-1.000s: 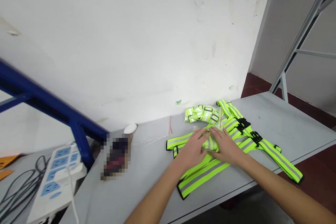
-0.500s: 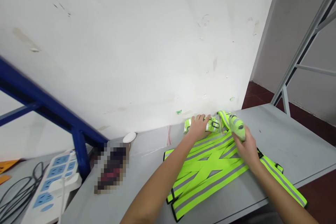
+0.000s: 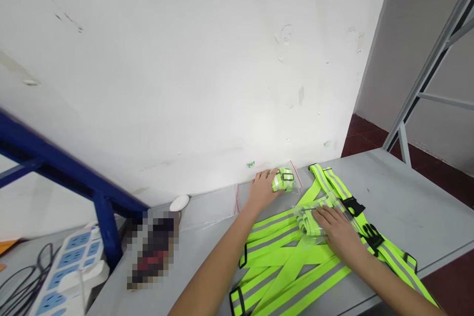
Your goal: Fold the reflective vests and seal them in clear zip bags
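Note:
My left hand (image 3: 262, 188) is closed over the left end of a rolled-up reflective vest in a clear zip bag (image 3: 284, 180), lying against the wall. My right hand (image 3: 337, 229) lies flat, fingers stretched out, on a second bagged reflective vest (image 3: 309, 221). Under that bag, unfolded yellow-green reflective vests (image 3: 296, 261) with grey stripes are spread over the grey table. Black buckles (image 3: 353, 206) and strap sliders show on them. My right palm hides part of the second bag.
Flat clear plastic bags (image 3: 211, 207) with red seals lie left of my left hand. Further left are a white oval object (image 3: 179, 203), a blurred-out item (image 3: 153, 252), a blue metal frame (image 3: 105, 222) and a power strip (image 3: 70, 266). A white wall (image 3: 222, 84) borders the table.
My right hand has lowered its bagged vest from upright onto the spread vests and flattened over it. My left hand has shifted left along the other bag, showing more of it.

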Demonstrator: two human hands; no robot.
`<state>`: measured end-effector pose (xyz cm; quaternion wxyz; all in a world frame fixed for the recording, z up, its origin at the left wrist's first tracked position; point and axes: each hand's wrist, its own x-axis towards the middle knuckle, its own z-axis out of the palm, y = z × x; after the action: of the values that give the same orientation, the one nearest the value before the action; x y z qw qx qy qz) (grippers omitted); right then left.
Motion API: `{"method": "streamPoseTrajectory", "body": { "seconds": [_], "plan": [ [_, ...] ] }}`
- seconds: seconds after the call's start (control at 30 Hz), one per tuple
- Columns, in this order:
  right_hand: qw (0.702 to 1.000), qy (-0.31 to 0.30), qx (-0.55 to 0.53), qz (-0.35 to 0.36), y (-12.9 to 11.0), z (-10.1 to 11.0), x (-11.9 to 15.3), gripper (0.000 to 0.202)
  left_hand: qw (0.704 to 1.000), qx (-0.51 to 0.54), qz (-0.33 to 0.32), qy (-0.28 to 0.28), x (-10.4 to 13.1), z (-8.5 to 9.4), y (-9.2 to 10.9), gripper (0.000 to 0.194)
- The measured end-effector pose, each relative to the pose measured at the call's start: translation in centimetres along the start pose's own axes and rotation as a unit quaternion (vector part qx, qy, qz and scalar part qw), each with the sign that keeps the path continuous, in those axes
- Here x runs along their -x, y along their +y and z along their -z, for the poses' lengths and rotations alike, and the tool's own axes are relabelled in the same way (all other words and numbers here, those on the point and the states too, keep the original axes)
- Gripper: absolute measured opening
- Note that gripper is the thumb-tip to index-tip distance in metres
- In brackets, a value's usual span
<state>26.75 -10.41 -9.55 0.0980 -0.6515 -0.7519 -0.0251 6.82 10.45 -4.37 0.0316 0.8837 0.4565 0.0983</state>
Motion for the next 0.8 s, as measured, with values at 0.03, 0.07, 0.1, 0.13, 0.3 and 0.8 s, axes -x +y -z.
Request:
{"method": "streamPoseTrajectory", "body": {
  "seconds": [0.03,0.07,0.1,0.13,0.3,0.8],
  "plan": [
    [1.0,-0.001,-0.006,0.002,0.1,0.2,0.2,0.077,1.0,0.005,0.0,-0.006,-0.1,0.0,-0.1,0.072],
    [1.0,0.0,-0.013,0.003,0.2,0.6,0.4,0.077,1.0,0.007,0.001,-0.01,-0.2,-0.1,-0.2,0.073],
    [1.0,0.005,-0.022,0.004,0.4,1.1,0.3,0.078,1.0,0.008,0.003,-0.015,-0.3,-0.1,-0.3,0.073],
    [0.999,0.017,-0.029,0.002,0.7,1.7,0.1,0.08,1.0,0.007,0.003,-0.018,-0.4,0.0,-0.4,0.072],
    [0.993,0.107,0.001,-0.046,3.2,5.1,-5.4,0.079,1.0,0.0,0.014,-0.023,-0.3,0.0,-0.5,0.068],
    [0.996,-0.076,-0.037,0.005,1.4,-2.0,-16.1,0.075,0.996,-0.043,0.069,0.031,3.3,3.7,-4.4,0.063]
  ]
}}
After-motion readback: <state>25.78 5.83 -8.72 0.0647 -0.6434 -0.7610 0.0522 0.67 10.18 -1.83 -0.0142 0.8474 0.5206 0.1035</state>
